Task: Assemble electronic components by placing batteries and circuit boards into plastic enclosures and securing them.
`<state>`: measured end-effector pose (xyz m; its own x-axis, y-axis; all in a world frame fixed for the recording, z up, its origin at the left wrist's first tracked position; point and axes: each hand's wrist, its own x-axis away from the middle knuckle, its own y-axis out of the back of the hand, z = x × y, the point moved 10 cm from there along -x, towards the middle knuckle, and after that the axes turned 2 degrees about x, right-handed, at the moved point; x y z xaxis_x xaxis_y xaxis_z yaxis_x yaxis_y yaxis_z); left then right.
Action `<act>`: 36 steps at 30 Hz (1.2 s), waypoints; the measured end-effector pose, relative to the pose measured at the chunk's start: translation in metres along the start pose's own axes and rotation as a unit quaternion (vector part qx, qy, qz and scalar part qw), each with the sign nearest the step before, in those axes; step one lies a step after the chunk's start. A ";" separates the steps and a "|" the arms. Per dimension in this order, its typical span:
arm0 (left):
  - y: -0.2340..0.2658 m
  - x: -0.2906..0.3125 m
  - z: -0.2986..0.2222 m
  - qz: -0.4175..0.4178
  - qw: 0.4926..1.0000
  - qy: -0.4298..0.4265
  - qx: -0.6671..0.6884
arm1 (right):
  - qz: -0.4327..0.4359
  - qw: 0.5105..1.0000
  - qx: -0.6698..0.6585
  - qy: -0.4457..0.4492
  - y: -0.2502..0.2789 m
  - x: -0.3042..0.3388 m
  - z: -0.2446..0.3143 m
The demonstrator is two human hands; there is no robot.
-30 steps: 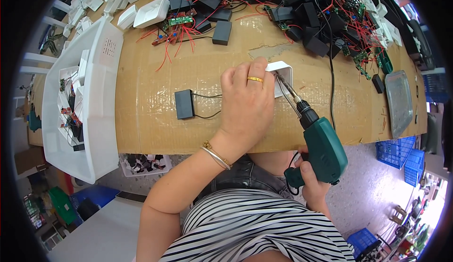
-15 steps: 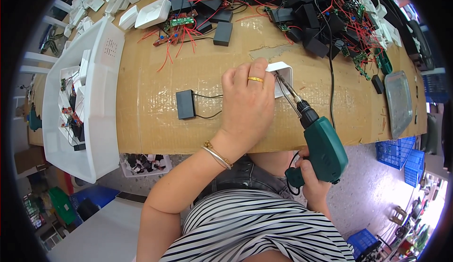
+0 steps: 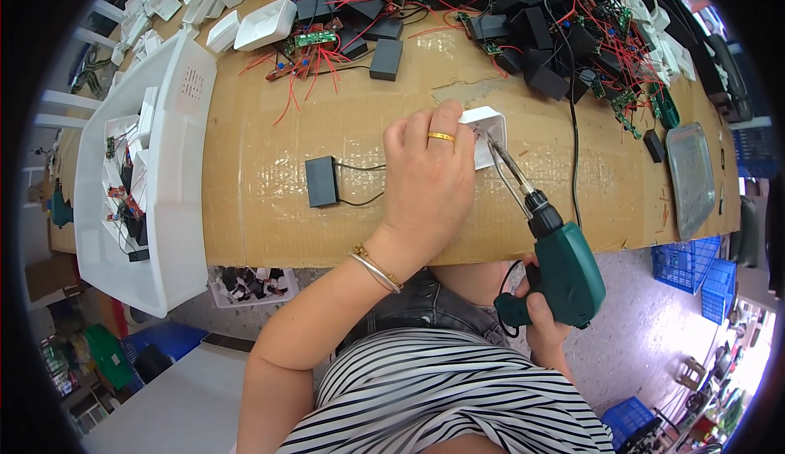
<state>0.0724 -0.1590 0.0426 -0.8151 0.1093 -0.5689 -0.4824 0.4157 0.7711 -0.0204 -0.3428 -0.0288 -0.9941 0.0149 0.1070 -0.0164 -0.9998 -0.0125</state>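
My left hand [image 3: 429, 180] lies flat over a small white plastic housing [image 3: 489, 127] on the cardboard-covered table [image 3: 270, 184], fingers pressing it down; it wears a gold ring and a bracelet. My right hand [image 3: 546, 327] grips the handle of a green soldering gun [image 3: 564, 270], below the table edge. The gun's metal tip [image 3: 493, 145] touches the white housing next to my fingers. A small black box [image 3: 321, 181] with two thin black wires lies just left of my left hand.
A white tray [image 3: 176, 168] with circuit boards and white parts stands at the left. Black boxes with red wires [image 3: 531, 29] crowd the far side, white housings [image 3: 262, 21] at the far left. A grey metal tray [image 3: 691, 176] lies at the right; blue crates [image 3: 687, 266] stand on the floor.
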 end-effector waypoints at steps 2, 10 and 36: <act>0.000 0.000 0.000 -0.002 1.000 -0.001 0.003 | 0.001 1.000 -0.012 0.010 0.002 0.002 0.000; 0.001 -0.001 -0.001 -0.002 1.000 0.003 0.007 | -0.021 0.999 -0.042 -0.010 0.010 0.012 0.003; 0.045 0.011 0.068 0.139 0.976 0.162 0.051 | 0.027 0.995 -0.083 0.047 -0.011 0.002 0.016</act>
<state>0.0632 -0.0781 0.0514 -0.9765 -0.0544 -0.2084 -0.2073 0.4994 0.8412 -0.0204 -0.3320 -0.0123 -0.9995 -0.0290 0.0085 0.0270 -0.9832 -0.1808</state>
